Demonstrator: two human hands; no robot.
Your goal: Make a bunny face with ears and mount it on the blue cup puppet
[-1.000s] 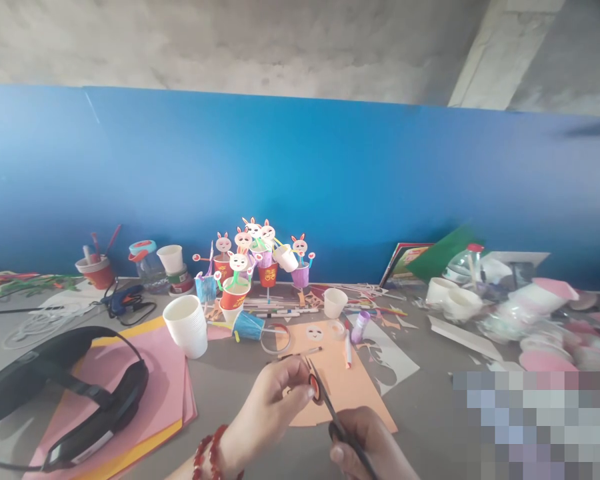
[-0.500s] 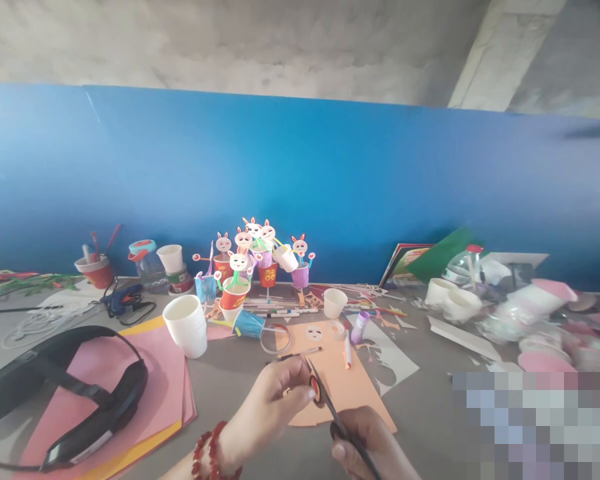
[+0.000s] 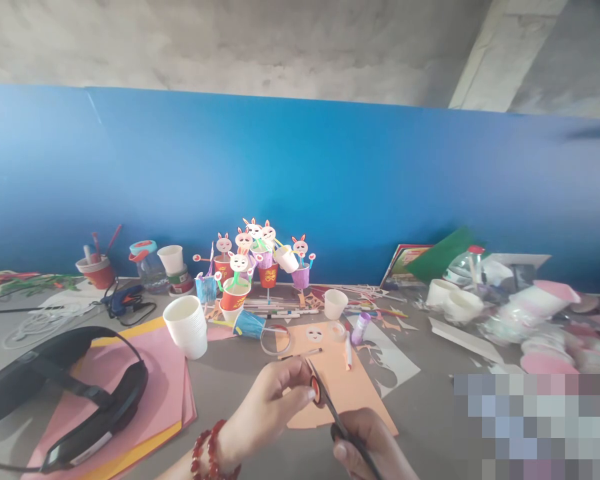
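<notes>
- Nearest us, our right hand (image 3: 375, 443) has its grip closed round the handles of the scissors (image 3: 330, 407); the blades slant up and to the left, seemingly so the tips meet what the other hand offers
- Our left hand (image 3: 273, 400), a red bead bracelet (image 3: 205, 453) at its wrist, pinches a small red paper piece (image 3: 314, 389) between thumb and fingertips, right against the blades; we judge it is held clear of the worktop (image 3: 230, 380) so that the blades can pass on both sides
- Below both hands lies an orange paper sheet (image 3: 353, 390), flat, placed well to catch offcuts
- To the left a black headset (image 3: 65, 393) rests on pink paper sheets (image 3: 155, 373), well apart from the hands; the bare grey strip between them is the widest free room
- Past the orange sheet stand a stack of white cups (image 3: 187, 325), a tape roll (image 3: 337, 330) and a purple glue stick (image 3: 360, 327), all near
- Farther back the bunny cup figures (image 3: 255, 260) cluster against the blue wall (image 3: 300, 187), which closes the far edge; the right side is crowded with cups and scraps
</notes>
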